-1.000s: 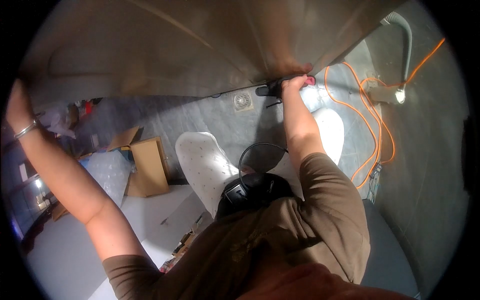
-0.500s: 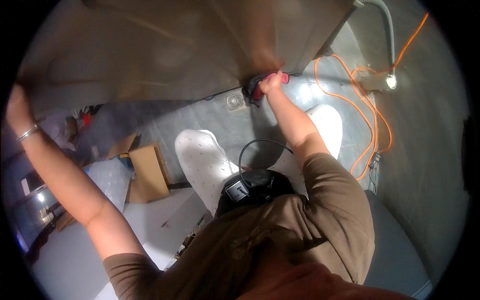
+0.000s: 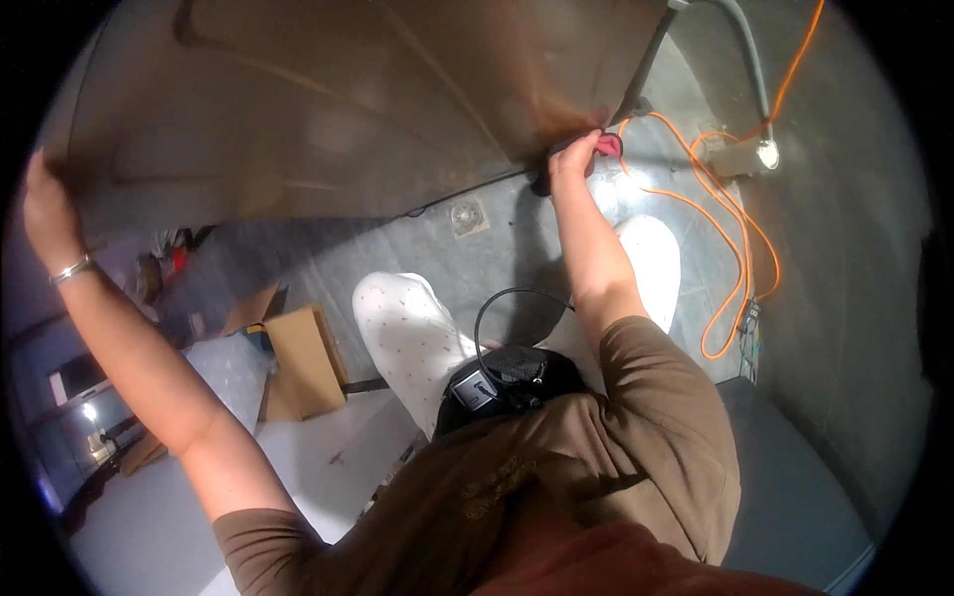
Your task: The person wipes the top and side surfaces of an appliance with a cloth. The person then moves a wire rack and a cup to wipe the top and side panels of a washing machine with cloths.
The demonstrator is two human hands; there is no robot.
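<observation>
A large shiny brown-grey panel [image 3: 348, 109] fills the top of the view. At its left edge is my left hand [image 3: 52, 214], with a silver bangle on the wrist; its fingertips are too dark and blurred to tell whether they grip the edge. Near the panel's lower right edge, my right hand [image 3: 574, 159] is closed around a black and pink item [image 3: 608, 146]. That item is mostly covered by the hand and looks close to or against the panel; what it is I cannot make out.
An orange cable [image 3: 740, 238] loops on the floor at the right, beside a grey hose [image 3: 757, 70]. A floor drain [image 3: 467, 216] lies below the panel. At the lower left stand an open cardboard box [image 3: 303, 363] and clear plastic wrap [image 3: 234, 372].
My right hand moved left along the panel's lower edge, then back right, with the black and pink item. The panel's left edge and my left hand now show further into view.
</observation>
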